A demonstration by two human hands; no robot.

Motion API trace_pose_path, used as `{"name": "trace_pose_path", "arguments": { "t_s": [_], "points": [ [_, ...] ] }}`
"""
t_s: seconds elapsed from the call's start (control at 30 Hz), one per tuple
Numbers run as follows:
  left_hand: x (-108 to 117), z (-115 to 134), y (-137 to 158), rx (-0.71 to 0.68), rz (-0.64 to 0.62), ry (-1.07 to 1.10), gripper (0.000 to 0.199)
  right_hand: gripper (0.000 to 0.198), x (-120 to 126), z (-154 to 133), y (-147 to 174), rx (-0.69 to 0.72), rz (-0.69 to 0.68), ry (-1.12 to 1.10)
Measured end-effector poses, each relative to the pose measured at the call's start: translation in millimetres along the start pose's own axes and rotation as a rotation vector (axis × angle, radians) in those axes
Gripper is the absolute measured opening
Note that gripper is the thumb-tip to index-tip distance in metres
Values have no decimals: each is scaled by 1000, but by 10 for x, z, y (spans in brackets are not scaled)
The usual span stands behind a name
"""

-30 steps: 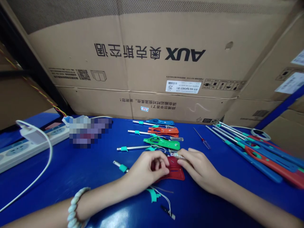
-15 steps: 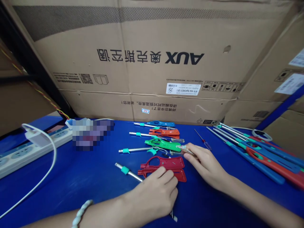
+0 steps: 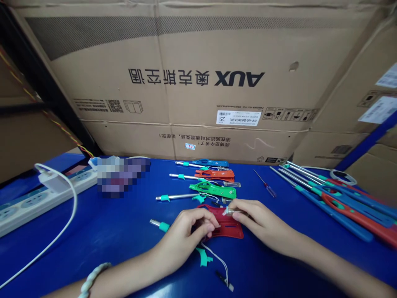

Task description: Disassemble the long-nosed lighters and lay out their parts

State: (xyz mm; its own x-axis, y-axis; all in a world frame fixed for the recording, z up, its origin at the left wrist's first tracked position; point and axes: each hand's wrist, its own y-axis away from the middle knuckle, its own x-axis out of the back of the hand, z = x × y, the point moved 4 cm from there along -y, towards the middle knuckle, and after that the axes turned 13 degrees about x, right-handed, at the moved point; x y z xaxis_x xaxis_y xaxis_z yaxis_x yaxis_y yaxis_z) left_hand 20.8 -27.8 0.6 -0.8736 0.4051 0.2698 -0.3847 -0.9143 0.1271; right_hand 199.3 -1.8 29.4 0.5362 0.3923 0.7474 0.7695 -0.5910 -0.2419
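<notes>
My right hand (image 3: 260, 217) pinches a clear lighter fuel tank (image 3: 229, 211) with a pale valve end, held above the red lighter casing halves (image 3: 235, 232). My left hand (image 3: 189, 231) is over the left part of that casing, thumb and fingers closed; a tiny sliver shows at the tips, too small to name. Past its wrist side juts a metal lighter tube (image 3: 155, 222) with a teal collar. Below the hand lie a teal trigger (image 3: 204, 257) and a black igniter (image 3: 221, 275) on white wires. Beyond the hands is an open green casing (image 3: 218, 190).
Orange casing parts (image 3: 217, 174) and blue casing parts (image 3: 211, 162) lie further back with their tubes. A screwdriver (image 3: 269, 188) and several long lighters (image 3: 344, 207) are on the right. At left is a power strip (image 3: 62, 188); a cardboard box (image 3: 186, 49) stands behind.
My right hand has brought the fuel tank from beside the green casing toward me, over the red casing. My left hand has turned and shifted left, uncovering the teal trigger and the wires.
</notes>
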Motion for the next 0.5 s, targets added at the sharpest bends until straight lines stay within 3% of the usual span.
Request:
{"name": "trace_pose_path", "arguments": {
  "t_s": [0.27,0.5],
  "points": [
    [83,56,58,-8,72,-134,20,21,-139,-71,8,10,-30,17],
    [68,42,46,-3,77,-80,21,20,-170,-172,21,85,-23,106]
  ]
}}
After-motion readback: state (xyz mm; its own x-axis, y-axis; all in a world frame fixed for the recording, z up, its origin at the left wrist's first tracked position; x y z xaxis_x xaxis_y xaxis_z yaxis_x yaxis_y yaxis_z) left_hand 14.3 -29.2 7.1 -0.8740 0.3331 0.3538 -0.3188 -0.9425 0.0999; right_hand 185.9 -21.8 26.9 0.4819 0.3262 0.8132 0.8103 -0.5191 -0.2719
